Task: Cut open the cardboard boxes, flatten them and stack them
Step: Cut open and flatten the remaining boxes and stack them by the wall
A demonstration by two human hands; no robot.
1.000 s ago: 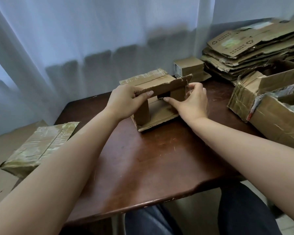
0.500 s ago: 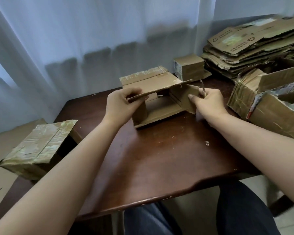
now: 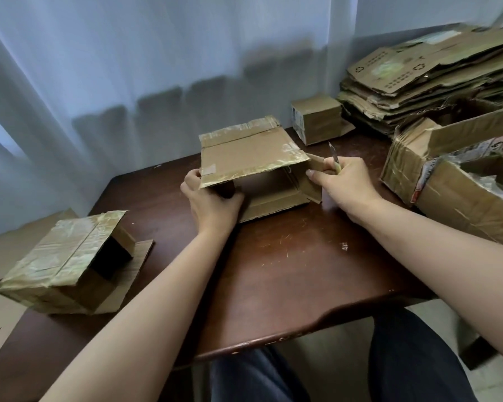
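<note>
We note a dark brown wooden table (image 3: 288, 271) in front of a pale curtain (image 3: 128, 68), with our dark trouser legs (image 3: 404, 358) showing below its near edge.

At the far right corner sits a tall stack of flattened cardboard (image 3: 424, 74), its sheets lying roughly level and overlapping. Just in front of it, on the right edge of the table, we see two large opened boxes (image 3: 453, 181), tilted and touching each other, with torn tape on their sides.

On the left edge lies a taped box (image 3: 61, 259), tilted, one end open and dark inside, with a loose flap spread beneath it.

In the middle of the table, toward the far side, is the box in work (image 3: 253, 158). Its near side is open toward us; the top panel, edged in glossy tape, lies roughly level above the bottom panel, and a taped flap stands out at the back.

Behind it and to the right, near the stack, stands a small closed box (image 3: 317, 118), upright and apart from the box in work.

Our left hand (image 3: 212, 198) grips the left near corner of the box, fingers curled under the top panel, thumb on the outer edge. Our right hand (image 3: 346, 184) holds the right side flap, thumb pressed on its inner face, and the same fingers are curled round a small knife (image 3: 334, 156) whose blade points up and away.
</note>
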